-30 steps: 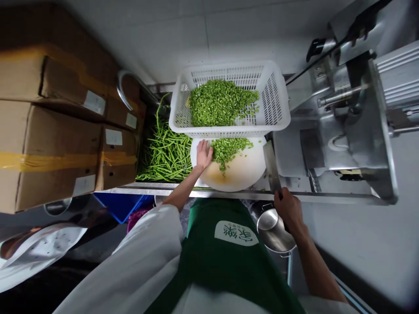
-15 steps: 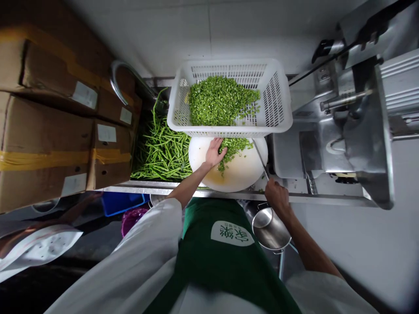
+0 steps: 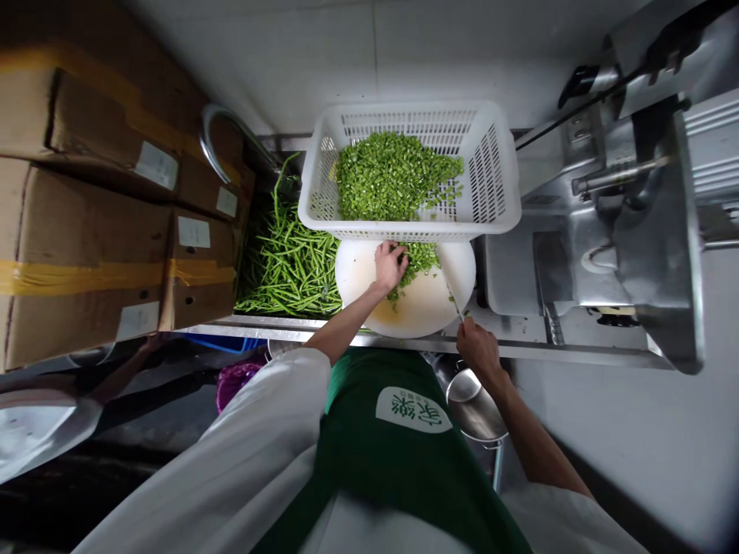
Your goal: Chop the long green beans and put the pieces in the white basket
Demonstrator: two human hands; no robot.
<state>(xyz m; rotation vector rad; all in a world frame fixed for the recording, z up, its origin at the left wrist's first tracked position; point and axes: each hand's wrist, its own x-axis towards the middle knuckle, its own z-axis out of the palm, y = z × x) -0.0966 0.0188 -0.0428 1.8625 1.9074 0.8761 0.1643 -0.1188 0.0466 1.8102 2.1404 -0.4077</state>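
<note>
A round white cutting board (image 3: pixel 427 312) lies in front of me, with chopped green beans (image 3: pixel 420 258) piled on its far part. At the left side of that pile is my left hand (image 3: pixel 391 265), its fingers bent and apart, touching the pieces. My right hand (image 3: pixel 478 345) is closed round the handle of a kitchen knife (image 3: pixel 453 281). The knife's blade reaches over the board, with its far end beside the right edge of the pile. Behind the board, a white plastic basket (image 3: pixel 409 228) holds a large heap of cut beans (image 3: pixel 392 177).
Whole green beans (image 3: pixel 294 265) fill the left of the counter below a curved faucet (image 3: pixel 216 142). Cardboard boxes (image 3: pixel 92 238) are stacked at far left. A metal slicing machine (image 3: pixel 600 246) stands right. A steel pot (image 3: pixel 476 404) sits below the counter edge. Another person's arm (image 3: pixel 124 369) shows lower left.
My left hand has gone from lying flat with fingers stretched to bent fingers at the pile. The knife has moved left, closer to the beans, and its blade face shows more.
</note>
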